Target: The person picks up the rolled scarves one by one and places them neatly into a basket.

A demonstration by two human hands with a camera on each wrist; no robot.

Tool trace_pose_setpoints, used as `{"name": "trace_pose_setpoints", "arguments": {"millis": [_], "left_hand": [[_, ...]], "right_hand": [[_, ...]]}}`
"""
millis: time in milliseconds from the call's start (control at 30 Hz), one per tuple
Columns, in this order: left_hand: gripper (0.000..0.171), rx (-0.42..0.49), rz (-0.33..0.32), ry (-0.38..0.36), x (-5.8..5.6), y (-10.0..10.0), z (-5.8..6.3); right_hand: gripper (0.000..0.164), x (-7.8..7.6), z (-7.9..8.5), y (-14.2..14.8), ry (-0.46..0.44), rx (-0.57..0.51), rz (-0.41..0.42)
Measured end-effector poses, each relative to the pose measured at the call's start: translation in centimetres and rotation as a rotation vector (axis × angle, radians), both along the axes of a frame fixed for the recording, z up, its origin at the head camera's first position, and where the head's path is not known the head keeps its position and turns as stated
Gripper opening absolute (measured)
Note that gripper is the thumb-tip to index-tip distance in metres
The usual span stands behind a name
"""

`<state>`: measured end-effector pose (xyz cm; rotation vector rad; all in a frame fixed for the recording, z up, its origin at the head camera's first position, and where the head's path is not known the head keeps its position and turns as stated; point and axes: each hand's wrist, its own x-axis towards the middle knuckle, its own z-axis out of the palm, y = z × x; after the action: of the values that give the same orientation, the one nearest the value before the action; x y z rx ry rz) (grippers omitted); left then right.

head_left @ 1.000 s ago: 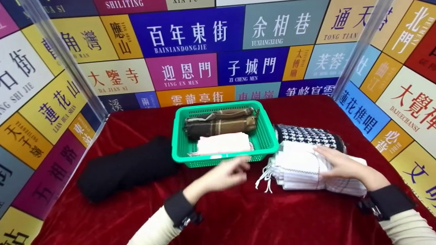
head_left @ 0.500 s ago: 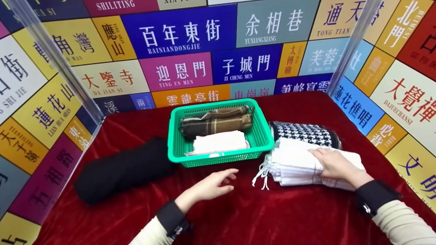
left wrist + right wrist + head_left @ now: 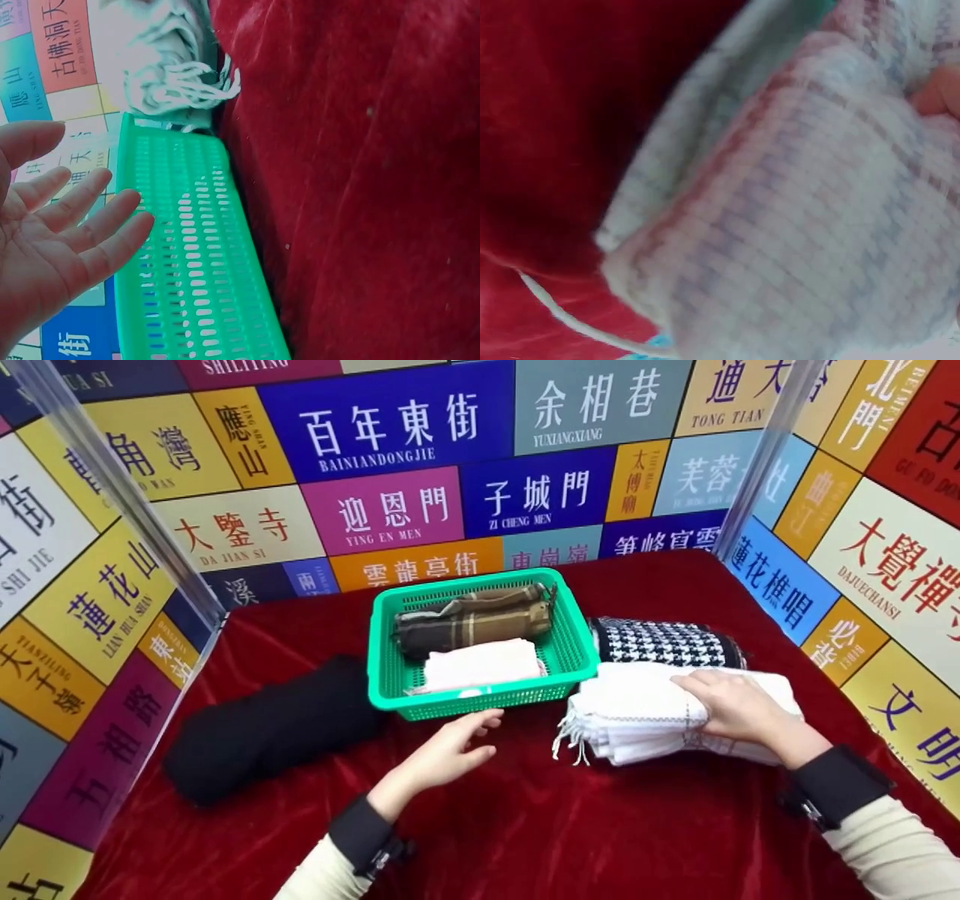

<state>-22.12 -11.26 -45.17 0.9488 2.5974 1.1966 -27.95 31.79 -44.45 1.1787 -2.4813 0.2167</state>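
Observation:
My right hand (image 3: pixel 731 709) grips a folded white fringed scarf (image 3: pixel 637 709) to the right of the basket, its fingers over the top and its thumb pressed into the front side. In the right wrist view the scarf (image 3: pixel 780 225) fills much of the picture, woven with faint coloured lines, with a fingertip (image 3: pixel 939 94) digging into it. My left hand (image 3: pixel 446 750) hovers in front of the green basket (image 3: pixel 480 703), fingers loosely extended and holding nothing. The left wrist view shows this hand (image 3: pixel 60 225) palm and fingers spread beside the basket's perforated wall (image 3: pixel 195 247).
Inside the basket lie a rolled brown plaid scarf (image 3: pixel 476 622) and a folded pale pink cloth (image 3: pixel 480 664). A black-and-white houndstooth roll (image 3: pixel 664 643) sits behind the white scarf. On the left stretches a black bundle (image 3: pixel 270 731). Red velvet (image 3: pixel 540 825) covers the table, with printed panels around it.
My left hand has drawn back leftward from the basket's front edge. The right hand's fingers have tightened on the white scarf, whose near edge sits a little higher. The head view has shifted slightly.

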Motion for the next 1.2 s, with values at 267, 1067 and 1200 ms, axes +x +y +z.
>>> {"name": "trace_pose_setpoints", "arguments": {"millis": [267, 1067, 1200], "left_hand": [[0.051, 0.1, 0.05, 0.029, -0.1, -0.4, 1.5], [0.055, 0.543, 0.108, -1.035, -1.3, -7.2, -1.5], [0.064, 0.452, 0.161, -0.899, -1.1, -8.4, -2.4]], "right_hand": [[0.063, 2.6, 2.6, -5.7, -0.05, -0.066, 0.136], [0.068, 1.7, -1.2, -21.8, -0.07, -0.054, 0.278], [0.078, 1.6, -2.7, -22.7, 0.004, -0.011, 0.226]]}}
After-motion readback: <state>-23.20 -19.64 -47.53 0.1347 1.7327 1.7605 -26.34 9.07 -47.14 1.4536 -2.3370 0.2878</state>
